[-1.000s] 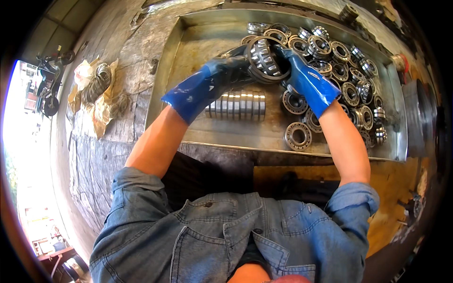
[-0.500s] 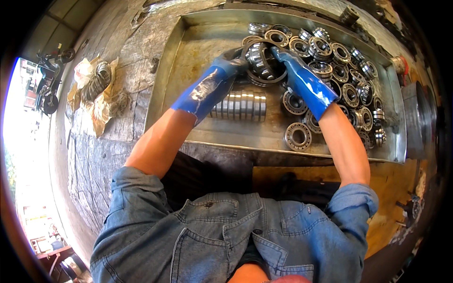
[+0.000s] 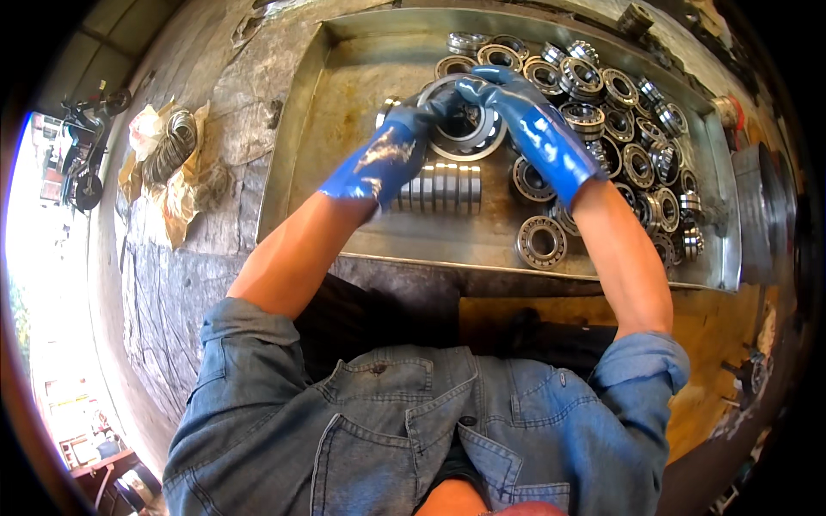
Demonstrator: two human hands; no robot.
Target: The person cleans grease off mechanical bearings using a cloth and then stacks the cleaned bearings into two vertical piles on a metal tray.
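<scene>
Both my hands wear blue rubber gloves and hold a large steel roller bearing (image 3: 471, 155) above the metal tray. My left hand (image 3: 426, 116) is closed on its left side. My right hand (image 3: 508, 93) curls over its far right edge, with fingers reaching across the top. The bearing's round face is turned up toward me, and the gloves hide part of it. Just nearer than it, a row of shiny steel rings (image 3: 443, 189) lies on its side in the tray. A single bearing (image 3: 542, 242) lies flat near the tray's front edge.
The shallow metal tray (image 3: 353, 73) has raised walls. Many loose bearings (image 3: 638, 165) are piled in its right half. To the left, crumpled brown paper (image 3: 176, 206) lies with a stack of rings (image 3: 172, 146). Dark metal cylinders (image 3: 757, 211) stand beyond the right wall.
The bearing has turned from tilted, with its rollers showing, to lying flatter with its round face up. My right hand has moved left over its far edge.
</scene>
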